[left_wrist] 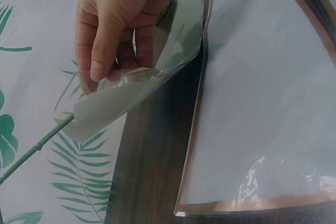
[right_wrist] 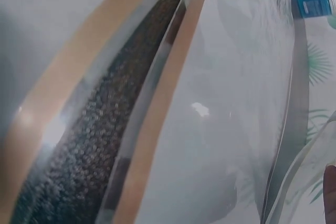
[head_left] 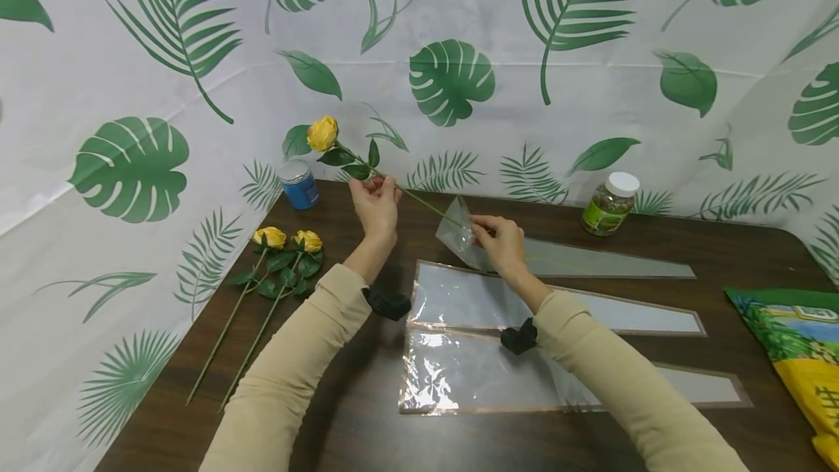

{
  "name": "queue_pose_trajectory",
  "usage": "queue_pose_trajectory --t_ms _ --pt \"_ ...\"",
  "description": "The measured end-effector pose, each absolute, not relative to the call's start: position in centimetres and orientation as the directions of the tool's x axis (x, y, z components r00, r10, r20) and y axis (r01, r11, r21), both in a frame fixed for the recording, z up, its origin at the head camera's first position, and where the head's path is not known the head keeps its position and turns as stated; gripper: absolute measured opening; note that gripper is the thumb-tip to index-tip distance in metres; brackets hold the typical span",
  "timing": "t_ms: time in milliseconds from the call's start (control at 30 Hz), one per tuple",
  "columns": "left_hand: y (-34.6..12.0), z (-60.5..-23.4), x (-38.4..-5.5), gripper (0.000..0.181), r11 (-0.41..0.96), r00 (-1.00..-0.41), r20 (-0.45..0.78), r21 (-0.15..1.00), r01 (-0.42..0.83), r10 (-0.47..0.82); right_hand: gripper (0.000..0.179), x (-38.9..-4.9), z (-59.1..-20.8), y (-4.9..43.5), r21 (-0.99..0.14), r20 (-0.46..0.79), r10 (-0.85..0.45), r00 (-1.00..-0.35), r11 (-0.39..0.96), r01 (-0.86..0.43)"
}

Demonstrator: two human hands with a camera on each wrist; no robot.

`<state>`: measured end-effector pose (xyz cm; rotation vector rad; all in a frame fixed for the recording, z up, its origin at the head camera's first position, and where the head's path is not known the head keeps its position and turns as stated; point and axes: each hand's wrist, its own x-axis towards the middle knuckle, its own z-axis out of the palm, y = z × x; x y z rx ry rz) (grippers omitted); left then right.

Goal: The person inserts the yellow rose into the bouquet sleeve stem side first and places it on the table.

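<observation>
Near the back of the table my left hand (head_left: 376,204) pinches the green stem of a yellow rose (head_left: 323,134), its bloom up and to the left. The stem slants down right into the open mouth of a clear plastic flower sleeve (head_left: 459,233). My right hand (head_left: 501,242) pinches that sleeve at its mouth. In the left wrist view, the right hand (left_wrist: 118,30) has thumb and fingers on the film, and the stem (left_wrist: 39,145) enters the sleeve's rolled edge. Only a fingertip (right_wrist: 329,192) shows at the right wrist view's edge.
Two yellow roses (head_left: 270,239) lie at the left. Two flat sleeves with brown borders (head_left: 472,374) lie in front of the hands. Behind stand a blue can (head_left: 298,184) and a white-lidded jar (head_left: 609,204). A yellow-green bag (head_left: 796,355) lies at the right. A leaf-print cloth (head_left: 459,13) hangs behind.
</observation>
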<state>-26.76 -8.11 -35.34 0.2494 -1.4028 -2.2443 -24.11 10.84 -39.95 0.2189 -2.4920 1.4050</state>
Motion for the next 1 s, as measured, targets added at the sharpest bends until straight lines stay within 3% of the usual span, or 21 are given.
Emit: queue_pose_trajectory --t_ms 267,1000 --pt "-8.5 -35.9 -26.8 0.026 -0.276 -0.853 0.124 0.914 0.297 -0.507 0.019 -24.1 -39.9 10.6 -0.787 0.345 -0.012 -0.939 0.542 -0.295" --pt "-6.0 -39.3 -24.6 0.032 0.095 -0.857 0.333 0.942 0.322 -0.393 0.019 -23.7 -38.3 8.5 -0.793 0.372 -0.035 -0.928 0.507 -0.337"
